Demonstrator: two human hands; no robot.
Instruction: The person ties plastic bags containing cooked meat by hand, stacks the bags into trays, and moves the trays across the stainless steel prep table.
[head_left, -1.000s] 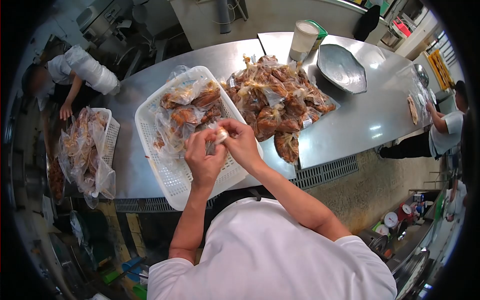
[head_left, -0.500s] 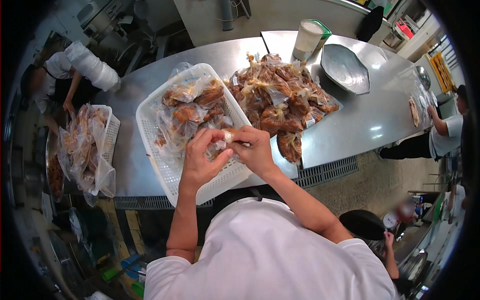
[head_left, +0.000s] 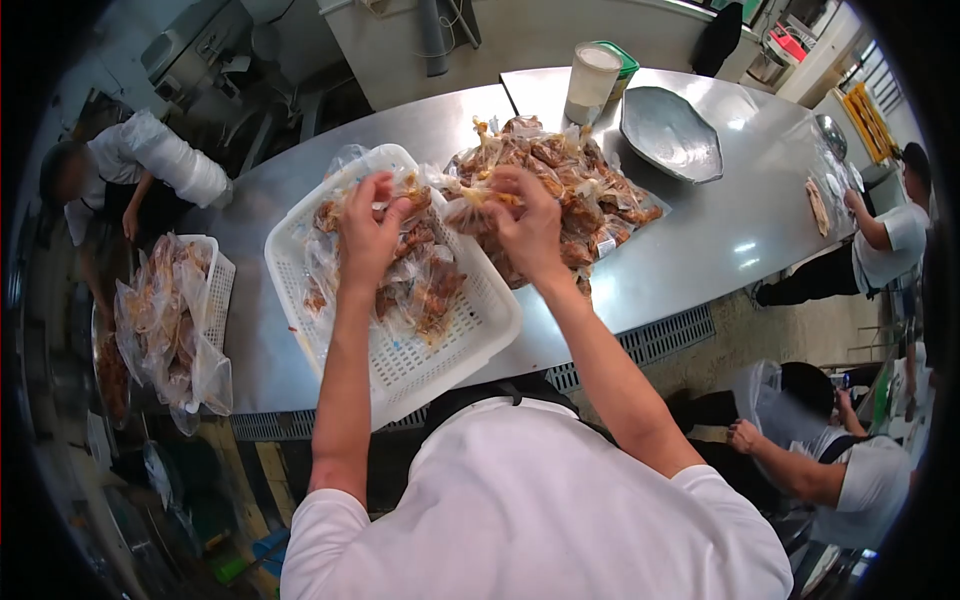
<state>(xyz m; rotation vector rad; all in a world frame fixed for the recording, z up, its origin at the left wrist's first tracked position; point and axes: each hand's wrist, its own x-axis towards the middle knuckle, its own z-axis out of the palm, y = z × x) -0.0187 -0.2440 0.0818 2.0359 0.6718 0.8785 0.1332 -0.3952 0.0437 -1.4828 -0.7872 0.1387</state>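
My left hand [head_left: 370, 228] is over the white perforated basket [head_left: 440, 372], its fingers curved and apart, close to the clear bags of brown meat [head_left: 432, 282] inside. My right hand [head_left: 524, 222] is at the left side of a large heap of similar bagged pieces [head_left: 580, 190] on the steel table. Its fingers close around the gathered top of a plastic bag of meat [head_left: 464, 212], which hangs between my two hands above the basket's edge. The fingertips of both hands are slightly blurred.
A grey dish [head_left: 672, 135] and a tub of white contents [head_left: 592, 85] stand behind the heap. At left, a person [head_left: 140, 170] works by another basket of bags [head_left: 165, 320]. Two people [head_left: 890, 235] [head_left: 820, 460] are at right. The steel table [head_left: 690, 270] curves across.
My hands have separated and moved forward from the bag top they held together near the basket's front. More bagged meat shows in the basket. A person has come into view at lower right.
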